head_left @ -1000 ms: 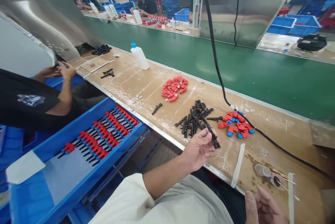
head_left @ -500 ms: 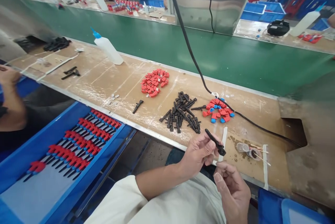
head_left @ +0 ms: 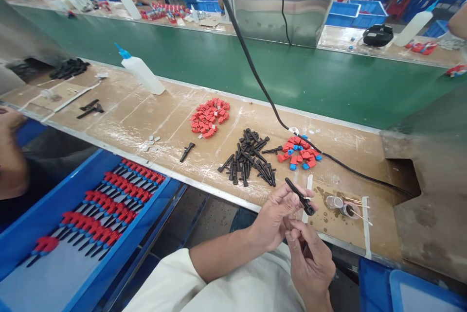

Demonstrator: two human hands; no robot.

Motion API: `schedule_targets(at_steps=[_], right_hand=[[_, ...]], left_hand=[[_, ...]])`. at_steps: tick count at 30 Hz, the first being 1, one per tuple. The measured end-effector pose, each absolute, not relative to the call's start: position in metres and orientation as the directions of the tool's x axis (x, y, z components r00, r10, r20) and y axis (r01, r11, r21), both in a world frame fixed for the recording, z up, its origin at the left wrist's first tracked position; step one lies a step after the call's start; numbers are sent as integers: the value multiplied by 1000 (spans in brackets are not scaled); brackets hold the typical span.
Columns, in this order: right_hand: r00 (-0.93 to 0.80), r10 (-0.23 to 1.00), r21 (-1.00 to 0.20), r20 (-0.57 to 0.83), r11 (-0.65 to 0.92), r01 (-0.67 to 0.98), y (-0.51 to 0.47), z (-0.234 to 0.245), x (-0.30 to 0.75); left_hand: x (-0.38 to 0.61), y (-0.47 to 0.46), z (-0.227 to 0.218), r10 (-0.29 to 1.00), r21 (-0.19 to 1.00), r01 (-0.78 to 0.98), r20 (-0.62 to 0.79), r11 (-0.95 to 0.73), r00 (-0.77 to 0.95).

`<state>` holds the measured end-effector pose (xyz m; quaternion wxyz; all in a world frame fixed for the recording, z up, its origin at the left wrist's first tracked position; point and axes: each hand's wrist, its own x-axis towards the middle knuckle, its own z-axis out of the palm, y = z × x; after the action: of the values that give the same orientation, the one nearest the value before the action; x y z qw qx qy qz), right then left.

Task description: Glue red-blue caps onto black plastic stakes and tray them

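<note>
Two hands near bench edge: left hand (head_left: 273,217) pinches black part (head_left: 299,197); right hand (head_left: 310,261) closed, contents unclear; black pile (head_left: 248,156) beyond.

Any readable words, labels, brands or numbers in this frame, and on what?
None can be read.
The white squeeze bottle on the workbench shows no label.
The black part held in the left hand, with the right hand below it, shows no marking.
The blue tray shows no marking.
</note>
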<state>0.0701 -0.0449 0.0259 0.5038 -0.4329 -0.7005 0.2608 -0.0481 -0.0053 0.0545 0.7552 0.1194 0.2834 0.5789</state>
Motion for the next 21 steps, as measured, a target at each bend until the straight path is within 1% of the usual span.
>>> schedule_targets(at_steps=[2, 4, 6, 9, 11, 14, 16, 18, 20, 21], right_hand=[[-100, 870, -825, 483, 491, 279, -49, 25, 73], [-77, 874, -856, 480, 486, 176, -53, 24, 79], [-11, 888, -880, 460, 457, 127, -55, 23, 85], [63, 936, -932, 346, 335, 139, -52, 20, 92], [93, 962, -960, 258, 244, 139, -48, 18, 95], [159, 974, -982, 161, 142, 127, -42, 19, 97], [179, 977, -988, 113, 91, 129, -41, 17, 101], [187, 979, -985, 81, 49, 165, -40, 11, 108], [193, 978, -976, 74, 31, 217, -37, -2, 117], [200, 976, -973, 90, 43, 228, -34, -10, 121]], left_hand=[[-49, -5, 50, 933, 473, -814, -283, 337, 222], [-51, -4, 45, 921, 441, -815, -275, 376, 276], [-55, -3, 40, 907, 405, -820, -290, 405, 305], [-62, 0, 37, 888, 327, -840, -315, 432, 334], [-64, 0, 38, 879, 284, -846, -302, 452, 368], [-64, -2, 42, 878, 274, -844, -278, 461, 390], [-68, -5, 44, 887, 307, -839, -265, 449, 378], [-81, -5, 45, 913, 403, -822, -243, 401, 327], [-109, -1, 46, 961, 589, -761, -210, 271, 180], [-129, 2, 46, 980, 705, -687, -188, 178, 62]])
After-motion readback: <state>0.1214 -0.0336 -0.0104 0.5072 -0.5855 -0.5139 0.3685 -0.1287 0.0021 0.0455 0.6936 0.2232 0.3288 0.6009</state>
